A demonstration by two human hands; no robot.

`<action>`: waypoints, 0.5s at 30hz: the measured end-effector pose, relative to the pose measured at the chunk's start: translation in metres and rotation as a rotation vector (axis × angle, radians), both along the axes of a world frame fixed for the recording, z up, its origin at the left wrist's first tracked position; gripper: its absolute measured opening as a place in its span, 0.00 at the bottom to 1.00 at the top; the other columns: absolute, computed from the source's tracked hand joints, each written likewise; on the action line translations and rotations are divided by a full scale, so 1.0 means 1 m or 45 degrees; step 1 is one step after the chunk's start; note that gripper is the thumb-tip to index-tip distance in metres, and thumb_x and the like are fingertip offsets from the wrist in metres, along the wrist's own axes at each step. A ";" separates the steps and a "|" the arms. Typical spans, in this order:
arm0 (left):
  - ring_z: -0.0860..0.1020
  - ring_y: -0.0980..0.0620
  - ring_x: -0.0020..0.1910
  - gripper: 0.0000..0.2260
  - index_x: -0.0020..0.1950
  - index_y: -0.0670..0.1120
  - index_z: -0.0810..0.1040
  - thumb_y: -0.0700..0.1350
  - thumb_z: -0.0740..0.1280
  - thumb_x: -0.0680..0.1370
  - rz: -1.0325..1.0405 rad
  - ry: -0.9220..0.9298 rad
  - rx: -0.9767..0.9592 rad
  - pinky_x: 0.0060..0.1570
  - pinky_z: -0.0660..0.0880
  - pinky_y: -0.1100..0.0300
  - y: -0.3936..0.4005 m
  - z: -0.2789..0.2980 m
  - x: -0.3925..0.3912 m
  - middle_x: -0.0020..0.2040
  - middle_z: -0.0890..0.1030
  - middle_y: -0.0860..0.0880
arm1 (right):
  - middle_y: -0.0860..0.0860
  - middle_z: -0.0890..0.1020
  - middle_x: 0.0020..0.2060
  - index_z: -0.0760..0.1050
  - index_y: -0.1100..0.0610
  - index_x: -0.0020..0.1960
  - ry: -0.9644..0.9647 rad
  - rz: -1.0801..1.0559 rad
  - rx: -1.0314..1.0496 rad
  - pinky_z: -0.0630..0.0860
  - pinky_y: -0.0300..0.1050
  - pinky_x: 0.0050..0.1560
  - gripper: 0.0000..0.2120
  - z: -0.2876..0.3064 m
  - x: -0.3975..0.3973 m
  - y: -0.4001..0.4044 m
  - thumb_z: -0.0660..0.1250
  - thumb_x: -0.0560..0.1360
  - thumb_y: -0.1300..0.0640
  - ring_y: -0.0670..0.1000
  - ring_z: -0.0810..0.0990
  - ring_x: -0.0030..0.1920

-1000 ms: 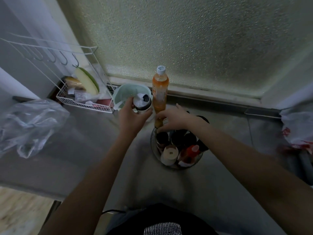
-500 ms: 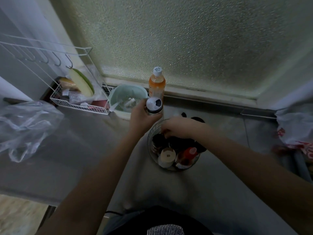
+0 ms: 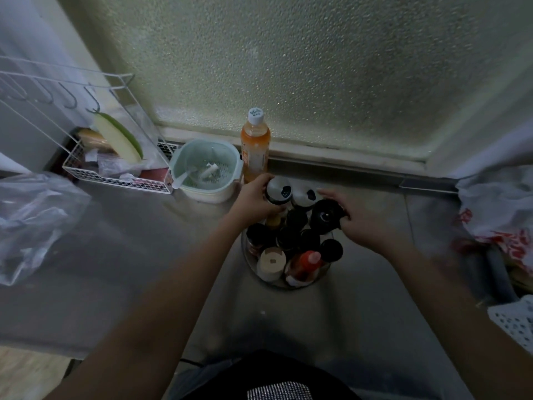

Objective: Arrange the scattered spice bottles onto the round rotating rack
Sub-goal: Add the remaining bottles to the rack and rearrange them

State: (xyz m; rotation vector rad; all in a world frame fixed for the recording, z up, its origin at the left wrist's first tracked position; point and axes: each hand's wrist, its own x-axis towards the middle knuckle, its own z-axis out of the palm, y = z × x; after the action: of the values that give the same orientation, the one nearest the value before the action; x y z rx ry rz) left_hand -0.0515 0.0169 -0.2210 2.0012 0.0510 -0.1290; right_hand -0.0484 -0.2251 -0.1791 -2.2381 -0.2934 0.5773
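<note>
A round clear rack (image 3: 261,277) stands on the steel counter, crowded with several dark-capped spice bottles, a beige-lidded jar (image 3: 271,262) and a red-capped bottle (image 3: 308,262). My left hand (image 3: 253,197) grips a white-lidded shaker bottle (image 3: 278,193) at the rack's far left edge. A second white-lidded shaker (image 3: 305,196) stands beside it. My right hand (image 3: 359,219) holds a black-capped bottle (image 3: 326,216) at the rack's far right side.
An orange drink bottle (image 3: 255,148) stands by the frosted window. A mint strainer bowl (image 3: 206,171) and a white wire basket (image 3: 115,171) sit to the left, with a clear plastic bag (image 3: 31,223) beyond. A red-and-white bag (image 3: 499,215) lies at right.
My left hand carried the white-lidded shaker from beside the strainer bowl rightward and down to the rack's far edge. My right hand shifted right onto a black-capped bottle.
</note>
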 end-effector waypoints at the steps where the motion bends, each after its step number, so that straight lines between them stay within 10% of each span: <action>1: 0.78 0.53 0.52 0.25 0.59 0.45 0.74 0.42 0.78 0.64 -0.060 0.031 0.021 0.51 0.77 0.61 0.001 0.002 0.001 0.51 0.78 0.51 | 0.53 0.71 0.68 0.67 0.47 0.68 0.028 0.015 0.053 0.68 0.42 0.63 0.36 0.001 0.000 0.001 0.54 0.68 0.77 0.51 0.70 0.68; 10: 0.75 0.47 0.63 0.29 0.67 0.46 0.70 0.39 0.75 0.68 -0.145 0.211 0.114 0.63 0.74 0.51 -0.013 -0.003 0.012 0.63 0.76 0.44 | 0.49 0.72 0.61 0.66 0.48 0.68 0.030 -0.193 0.059 0.74 0.40 0.45 0.30 -0.004 -0.009 -0.009 0.56 0.71 0.72 0.53 0.77 0.52; 15: 0.69 0.50 0.66 0.37 0.75 0.52 0.58 0.34 0.69 0.70 -0.210 0.407 0.035 0.58 0.74 0.56 -0.004 -0.001 0.014 0.74 0.64 0.43 | 0.49 0.75 0.56 0.68 0.49 0.65 -0.070 -0.308 -0.025 0.77 0.53 0.51 0.23 -0.020 -0.022 -0.017 0.57 0.74 0.67 0.53 0.79 0.46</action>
State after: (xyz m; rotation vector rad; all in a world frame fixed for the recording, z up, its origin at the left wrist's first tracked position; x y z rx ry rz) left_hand -0.0375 0.0127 -0.2218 1.9934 0.0921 -0.5563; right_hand -0.0708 -0.2423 -0.1987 -2.2681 -0.0426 0.3915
